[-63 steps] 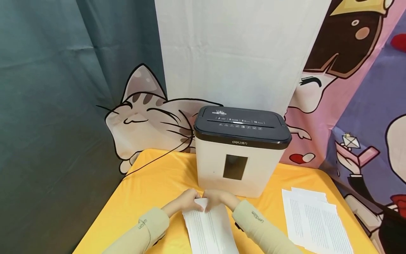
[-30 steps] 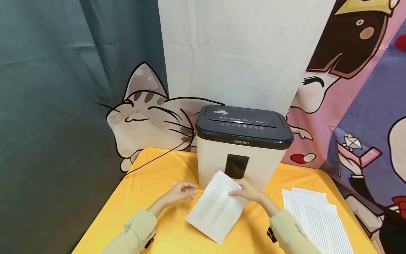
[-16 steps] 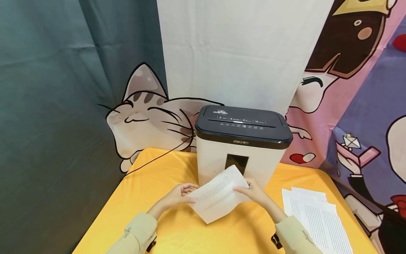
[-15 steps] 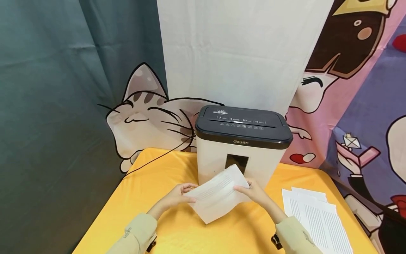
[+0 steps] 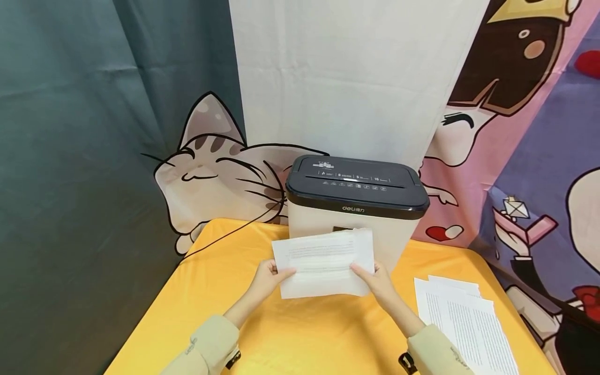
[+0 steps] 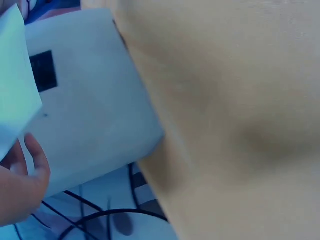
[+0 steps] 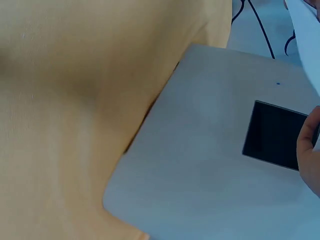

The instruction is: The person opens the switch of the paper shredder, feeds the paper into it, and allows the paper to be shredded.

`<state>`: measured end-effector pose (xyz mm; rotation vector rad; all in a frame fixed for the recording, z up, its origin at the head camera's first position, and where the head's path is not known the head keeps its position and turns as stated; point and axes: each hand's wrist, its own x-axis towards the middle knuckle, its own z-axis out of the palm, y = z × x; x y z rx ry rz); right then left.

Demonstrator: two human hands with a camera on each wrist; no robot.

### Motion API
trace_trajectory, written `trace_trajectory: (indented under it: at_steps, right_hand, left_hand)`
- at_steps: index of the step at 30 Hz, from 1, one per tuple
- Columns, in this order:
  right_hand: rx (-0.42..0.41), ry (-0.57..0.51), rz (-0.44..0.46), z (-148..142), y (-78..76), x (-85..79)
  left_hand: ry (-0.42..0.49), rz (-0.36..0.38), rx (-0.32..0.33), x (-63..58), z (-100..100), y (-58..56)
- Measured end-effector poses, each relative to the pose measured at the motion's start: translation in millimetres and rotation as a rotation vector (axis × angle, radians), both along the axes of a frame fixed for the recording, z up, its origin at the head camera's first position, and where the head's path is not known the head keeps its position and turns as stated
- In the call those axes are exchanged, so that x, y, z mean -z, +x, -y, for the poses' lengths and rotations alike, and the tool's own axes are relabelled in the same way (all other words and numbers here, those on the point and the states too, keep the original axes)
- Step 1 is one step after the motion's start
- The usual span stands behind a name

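A printed sheet of paper (image 5: 323,260), with a torn-looking upper edge, is stretched sideways between both hands in front of the shredder. My left hand (image 5: 267,280) pinches its left end, thumb on the printed face. At the other end my right hand (image 5: 378,281) pinches it the same way. The white paper shredder (image 5: 309,221) with its dark lid (image 5: 356,182) stands just behind, and the sheet covers most of its window. In the left wrist view the paper (image 6: 15,85) rises above the fingers of the left hand (image 6: 25,185). The right hand (image 7: 310,150) overlaps the shredder window (image 7: 274,135).
More printed sheets (image 5: 464,323) lie loosely overlapped on the right of the yellow-covered table (image 5: 234,260). A thin black cord (image 5: 229,232) runs left from the shredder. Printed curtains (image 5: 351,78) hang close behind.
The paper, folded over earlier with both hands on its upper edge, has been turned sideways. The left hand let go, then took its left end. The sheet is now level and slightly higher.
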<state>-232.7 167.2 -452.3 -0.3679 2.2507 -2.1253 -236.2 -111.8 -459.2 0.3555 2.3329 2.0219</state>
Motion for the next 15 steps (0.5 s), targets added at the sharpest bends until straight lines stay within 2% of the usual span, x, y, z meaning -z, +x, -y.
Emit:
trace_trajectory:
  at_steps: [3, 9, 12, 15]
  right_hand:
    - [-0.023, 0.008, -0.025, -1.2, 1.3, -4.9]
    - [-0.100, 0.047, -0.073, -6.1, 4.7, -12.2]
    - [-0.133, 0.068, -0.083, -7.9, 6.0, -15.8]
    - [-0.132, 0.083, -0.087, -9.7, 5.8, -21.4]
  left_hand:
    - [0.011, -0.014, -0.026, -14.5, -2.5, 3.8]
    - [-0.023, -0.050, 0.002, -42.6, -2.5, 15.2]
    - [-0.032, -0.047, -0.017, -46.9, -1.1, 14.9]
    - [-0.044, -0.064, -0.030, -45.5, -0.2, 9.9]
